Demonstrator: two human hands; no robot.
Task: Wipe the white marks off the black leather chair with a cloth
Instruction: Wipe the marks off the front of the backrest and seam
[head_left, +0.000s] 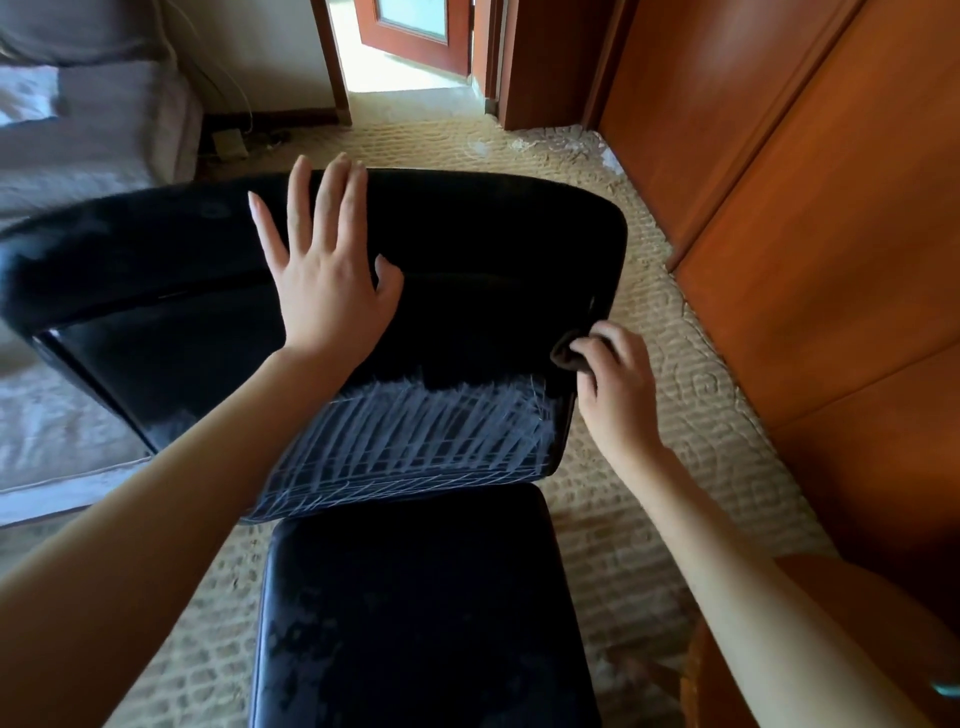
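The black leather chair (493, 249) fills the middle of the view, its backrest tilted toward me above the seat (415, 597). White scribbled marks (415, 436) cover the lower band of the backrest. My left hand (322, 270) lies flat on the upper backrest with straight, spread fingers. At the backrest's right edge, just above the marks, my right hand (613, 374) grips a small dark cloth (569, 353) bunched against the leather.
Patterned beige carpet (649, 467) lies under the chair. Orange wooden cabinet panels (805, 208) stand close on the right. A grey bed or sofa (78, 156) runs along the left. An open doorway (405, 62) is straight ahead.
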